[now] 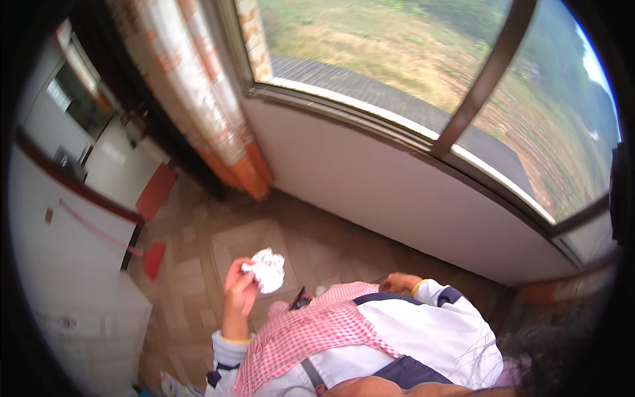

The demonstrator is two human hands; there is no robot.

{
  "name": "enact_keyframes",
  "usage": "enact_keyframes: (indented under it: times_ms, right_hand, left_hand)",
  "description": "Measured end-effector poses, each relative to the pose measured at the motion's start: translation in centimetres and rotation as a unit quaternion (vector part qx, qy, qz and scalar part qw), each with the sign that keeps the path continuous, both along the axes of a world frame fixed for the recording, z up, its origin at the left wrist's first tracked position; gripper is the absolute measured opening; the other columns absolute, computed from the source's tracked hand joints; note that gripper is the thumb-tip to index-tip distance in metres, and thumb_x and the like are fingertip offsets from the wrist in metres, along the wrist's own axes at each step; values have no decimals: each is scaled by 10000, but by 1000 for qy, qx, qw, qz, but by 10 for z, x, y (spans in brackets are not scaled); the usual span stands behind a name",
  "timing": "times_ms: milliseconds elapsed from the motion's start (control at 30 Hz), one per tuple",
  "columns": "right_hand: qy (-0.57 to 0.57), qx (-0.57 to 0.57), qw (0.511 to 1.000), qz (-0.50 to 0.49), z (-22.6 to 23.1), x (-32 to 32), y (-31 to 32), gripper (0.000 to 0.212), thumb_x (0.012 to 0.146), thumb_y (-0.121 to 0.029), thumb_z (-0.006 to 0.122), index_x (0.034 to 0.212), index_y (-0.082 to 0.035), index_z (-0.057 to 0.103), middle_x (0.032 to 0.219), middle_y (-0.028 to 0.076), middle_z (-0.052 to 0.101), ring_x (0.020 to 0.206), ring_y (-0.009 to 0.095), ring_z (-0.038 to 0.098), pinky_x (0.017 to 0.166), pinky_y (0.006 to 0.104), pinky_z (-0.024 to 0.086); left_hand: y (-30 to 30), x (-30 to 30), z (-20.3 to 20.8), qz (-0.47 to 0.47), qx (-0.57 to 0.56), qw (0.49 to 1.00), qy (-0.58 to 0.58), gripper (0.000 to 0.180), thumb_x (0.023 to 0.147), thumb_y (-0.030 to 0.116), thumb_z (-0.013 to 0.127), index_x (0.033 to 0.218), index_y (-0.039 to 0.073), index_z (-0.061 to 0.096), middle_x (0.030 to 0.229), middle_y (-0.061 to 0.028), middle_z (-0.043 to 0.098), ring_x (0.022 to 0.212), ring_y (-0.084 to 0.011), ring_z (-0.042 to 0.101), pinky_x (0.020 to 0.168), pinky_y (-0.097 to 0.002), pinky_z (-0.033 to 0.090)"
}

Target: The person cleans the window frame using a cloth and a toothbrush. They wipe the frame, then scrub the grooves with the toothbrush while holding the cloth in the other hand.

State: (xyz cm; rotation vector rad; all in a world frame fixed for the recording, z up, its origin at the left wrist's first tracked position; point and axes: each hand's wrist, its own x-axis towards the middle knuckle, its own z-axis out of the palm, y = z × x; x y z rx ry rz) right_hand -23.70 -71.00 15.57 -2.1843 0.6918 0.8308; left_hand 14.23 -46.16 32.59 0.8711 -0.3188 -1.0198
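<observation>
A crumpled white wad point(268, 270), paper or cloth, is pinched between the thumb and fingers of my left hand point(241, 289), raised over the floor left of my body. I cannot tell which material it is. At the right edge of my pink-and-white checked apron point(317, 327), my right hand point(400, 284) is closed, with its fingers curled downward. Whatever those fingers may hold is hidden. A small dark object point(300, 298) shows at the front of the apron, between the two hands.
A wide window point(344, 112) over a pale low wall point(370, 192) runs ahead and to the right. An orange-and-white curtain point(208, 99) hangs at its left end. Farther left, a red long-handled broom point(154, 260) stands by a white wall. Patterned brown tiles cover the floor point(192, 291).
</observation>
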Motion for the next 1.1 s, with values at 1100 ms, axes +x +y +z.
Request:
enact_keyframes:
  times_ms: [1100]
  right_hand:
    - [-656,466,566,-179,372,331,132,337,933,-227,670,882,106,651,830,322,653,637,406,677,533,446,583]
  left_hand:
    - [49,66,180,-37,-406,905,121,278,879,95,744,1077,-79,657,1074,-257,657,997,-348,622,840,-429,495]
